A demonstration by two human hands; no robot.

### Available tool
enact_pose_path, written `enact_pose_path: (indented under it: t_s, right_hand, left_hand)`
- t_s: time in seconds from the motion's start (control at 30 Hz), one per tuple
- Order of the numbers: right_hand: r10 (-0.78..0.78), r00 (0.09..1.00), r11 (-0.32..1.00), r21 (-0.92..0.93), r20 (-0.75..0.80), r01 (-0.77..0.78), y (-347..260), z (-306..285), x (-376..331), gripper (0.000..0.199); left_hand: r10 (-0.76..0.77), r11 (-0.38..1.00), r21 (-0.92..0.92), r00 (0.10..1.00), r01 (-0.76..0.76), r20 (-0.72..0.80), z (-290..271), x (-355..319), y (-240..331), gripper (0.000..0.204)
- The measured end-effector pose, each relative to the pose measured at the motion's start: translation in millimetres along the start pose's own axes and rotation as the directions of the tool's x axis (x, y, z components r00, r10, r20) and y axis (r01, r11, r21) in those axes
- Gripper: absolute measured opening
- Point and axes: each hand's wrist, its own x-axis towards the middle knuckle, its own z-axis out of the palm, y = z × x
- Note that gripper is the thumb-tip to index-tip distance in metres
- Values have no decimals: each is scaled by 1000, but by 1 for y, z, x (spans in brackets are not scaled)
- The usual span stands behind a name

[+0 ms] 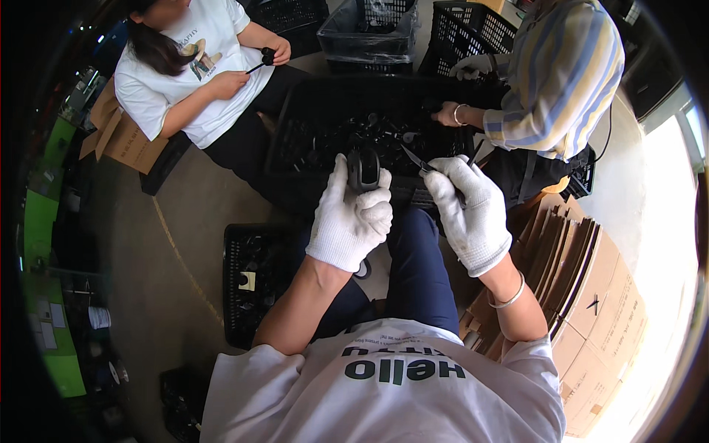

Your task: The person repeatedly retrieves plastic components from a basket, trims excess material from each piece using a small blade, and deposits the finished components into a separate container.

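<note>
My left hand (pixel 350 214), in a white knit glove, grips a black rounded plastic part (pixel 365 169) with a hollow in its face. The fingers are curled round its lower end and the thumb lies along its side. My right hand (pixel 470 210), gloved the same way, is closed on a small knife (pixel 417 159). Its pointed blade slants up and left toward the plastic part, apart from it. The glove hides the knife's handle. Just beyond both hands is a large black crate (pixel 289 140) with many small black parts inside.
Two people sit across the crate; the one on the left (pixel 193 70) holds a black part and a thin tool. A lower black crate (pixel 230 295) stands by my left leg. Folded cardboard (pixel 602 295) is stacked at right. More crates (pixel 367 46) stand at the back.
</note>
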Motion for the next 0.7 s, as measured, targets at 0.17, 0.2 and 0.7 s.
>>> enact_pose_path:
  t_s: [0.17, 0.2, 0.7]
  right_hand:
    - [-127, 991, 954, -267, 48, 135, -12, -16, -5, 17]
    - [-165, 983, 919, -350, 75, 181, -14, -18, -6, 18]
    - [-450, 878, 735, -493, 162, 467, 2, -19, -17, 31]
  left_hand:
    - [114, 989, 100, 992, -108, -59, -2, -4, -12, 50]
    - [192, 962, 217, 977, -168, -96, 0, -5, -15, 50]
    - [607, 302, 739, 719, -602, 338, -1, -20, -41, 35]
